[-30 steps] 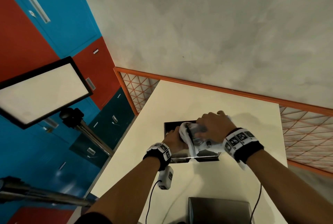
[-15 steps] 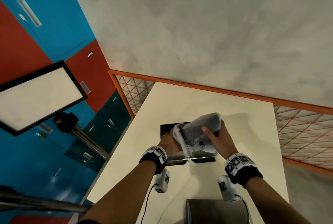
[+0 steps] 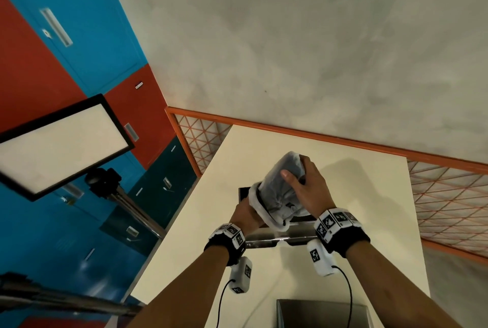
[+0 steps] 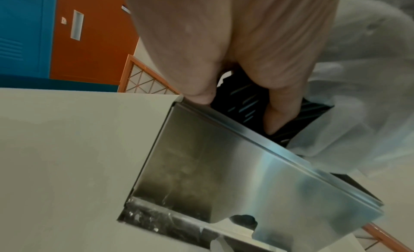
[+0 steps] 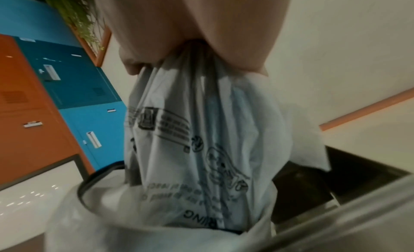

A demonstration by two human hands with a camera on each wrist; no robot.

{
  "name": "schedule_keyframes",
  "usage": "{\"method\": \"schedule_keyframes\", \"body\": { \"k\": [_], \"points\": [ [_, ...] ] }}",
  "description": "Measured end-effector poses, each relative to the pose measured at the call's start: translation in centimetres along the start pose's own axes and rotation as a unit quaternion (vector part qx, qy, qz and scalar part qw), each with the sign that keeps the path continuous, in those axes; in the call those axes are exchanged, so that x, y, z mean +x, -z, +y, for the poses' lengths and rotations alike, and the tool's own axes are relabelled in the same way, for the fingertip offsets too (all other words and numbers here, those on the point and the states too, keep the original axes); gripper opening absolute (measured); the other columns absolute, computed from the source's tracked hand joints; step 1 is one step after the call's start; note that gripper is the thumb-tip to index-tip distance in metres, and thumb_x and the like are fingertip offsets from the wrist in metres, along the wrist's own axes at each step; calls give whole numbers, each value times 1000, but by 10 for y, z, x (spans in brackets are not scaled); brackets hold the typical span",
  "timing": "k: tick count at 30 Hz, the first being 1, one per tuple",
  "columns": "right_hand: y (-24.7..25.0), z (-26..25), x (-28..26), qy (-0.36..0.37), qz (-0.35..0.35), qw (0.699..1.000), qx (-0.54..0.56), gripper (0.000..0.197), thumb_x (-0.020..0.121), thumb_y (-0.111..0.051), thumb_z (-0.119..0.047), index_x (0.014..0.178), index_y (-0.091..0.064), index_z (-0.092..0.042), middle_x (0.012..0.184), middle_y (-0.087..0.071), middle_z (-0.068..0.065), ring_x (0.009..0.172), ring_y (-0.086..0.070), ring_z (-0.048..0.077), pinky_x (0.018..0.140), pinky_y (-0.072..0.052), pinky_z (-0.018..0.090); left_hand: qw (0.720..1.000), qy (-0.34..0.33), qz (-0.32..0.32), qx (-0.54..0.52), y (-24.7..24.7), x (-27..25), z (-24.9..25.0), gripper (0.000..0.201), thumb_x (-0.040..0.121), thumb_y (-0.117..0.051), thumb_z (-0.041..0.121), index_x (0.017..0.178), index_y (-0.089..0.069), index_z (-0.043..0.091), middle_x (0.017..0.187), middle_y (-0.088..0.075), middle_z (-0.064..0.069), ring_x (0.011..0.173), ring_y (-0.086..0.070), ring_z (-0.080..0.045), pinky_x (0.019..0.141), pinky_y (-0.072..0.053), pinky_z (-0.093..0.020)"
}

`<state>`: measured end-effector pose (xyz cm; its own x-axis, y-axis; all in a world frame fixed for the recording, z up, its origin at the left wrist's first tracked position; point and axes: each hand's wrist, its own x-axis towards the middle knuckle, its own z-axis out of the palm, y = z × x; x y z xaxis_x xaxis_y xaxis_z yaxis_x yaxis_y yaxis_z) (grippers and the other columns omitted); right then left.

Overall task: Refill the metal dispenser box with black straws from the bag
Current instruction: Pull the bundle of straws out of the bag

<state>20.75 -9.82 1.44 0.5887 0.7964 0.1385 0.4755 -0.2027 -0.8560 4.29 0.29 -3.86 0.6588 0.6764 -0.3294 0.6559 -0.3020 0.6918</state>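
Observation:
A translucent plastic bag [image 3: 277, 190] of black straws [image 4: 244, 103] stands steeply tilted, its mouth down in the open metal dispenser box [image 3: 280, 240] on the cream table [image 3: 364, 201]. My right hand [image 3: 294, 169] grips the bag's raised closed end, thumb towards me. My left hand [image 3: 247, 215] is at the bag's mouth by the box's left end. In the left wrist view my left hand [image 4: 237, 107] has its thumb at the corner of the box [image 4: 235, 167] and a finger curled onto the straws. In the right wrist view the printed bag [image 5: 201, 149] hangs from my right hand [image 5: 197, 48].
A grey metal piece [image 3: 322, 312] lies at the table's near edge. A lit panel on a tripod [image 3: 60, 142] stands to the left, in front of blue and red lockers [image 3: 79, 50]. An orange mesh railing [image 3: 449, 195] runs behind and to the right of the table.
My right hand has turned from lying over the bag to holding its closed end and has lifted it, tipping the bag upright. The left hand has stayed at the box.

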Motion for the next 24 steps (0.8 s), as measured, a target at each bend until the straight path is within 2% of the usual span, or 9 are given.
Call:
{"method": "schedule_keyframes", "body": {
  "k": [2,6,10,13,18,20,21,23,24],
  "points": [
    [0,2,2,-17,5,1000,-16,53,88,-53,-64,127,-43,-29,120,-56,-3,102,-58,16,83,-49,31,999,1,18,-29,-2,-2,-5,60,89,-73,33,142,-45,26,109,-57,6,96,-55,-15,81,-42,-26],
    [6,4,11,-56,-21,998,-35,56,90,-46,-66,126,-43,-24,121,-56,3,104,-58,22,86,-50,38,998,-13,37,-57,-5,-3,-9,64,84,-77,34,142,-48,30,110,-63,7,97,-58,-13,82,-45,-27],
    [3,-8,5,-2,4,1000,-22,41,95,-48,-54,126,-40,-29,118,-58,-1,100,-59,19,80,-50,36,999,-27,29,-3,-3,0,-4,52,90,-71,29,137,-51,20,104,-63,2,90,-58,-16,75,-42,-26],
    [-7,-13,0,18,-7,999,-29,38,95,-50,-51,126,-39,-32,117,-59,-3,101,-58,18,84,-51,41,999,-33,17,33,-2,-1,-1,48,96,-63,28,140,-48,16,115,-66,-8,101,-63,-27,77,-42,-28],
    [-10,-17,0,45,-2,999,-27,40,96,-51,-45,132,-38,-32,121,-57,-1,103,-56,17,85,-49,34,998,-35,16,57,-4,2,0,42,99,-60,31,136,-50,14,118,-65,-8,101,-60,-25,80,-42,-30],
    [-11,-14,2,16,-9,999,-49,40,95,-52,-48,128,-37,-30,116,-59,2,100,-58,22,83,-51,39,997,-31,1,75,-6,3,3,41,100,-58,29,136,-51,13,121,-65,-11,106,-60,-30,86,-43,-33],
    [-11,-12,4,1,-11,998,-55,39,94,-52,-49,125,-37,-30,113,-60,3,98,-59,24,81,-52,41,997,-24,-10,78,-9,6,-1,43,99,-58,32,136,-51,12,125,-64,-13,111,-59,-32,93,-45,-37],
    [-10,-10,6,-14,-8,998,-58,38,93,-51,-49,121,-36,-29,110,-62,4,95,-60,26,79,-53,43,998,-7,-11,66,-17,15,-9,63,89,-57,47,139,-49,10,136,-57,-17,121,-55,-36,105,-44,-47],
    [-9,-10,5,-15,-4,998,-60,37,94,-51,-49,121,-36,-29,109,-62,5,94,-60,26,78,-53,42,998,5,-7,60,-18,19,-10,67,87,-59,47,140,-47,8,141,-54,-18,124,-53,-37,107,-44,-48]
  ]
}}
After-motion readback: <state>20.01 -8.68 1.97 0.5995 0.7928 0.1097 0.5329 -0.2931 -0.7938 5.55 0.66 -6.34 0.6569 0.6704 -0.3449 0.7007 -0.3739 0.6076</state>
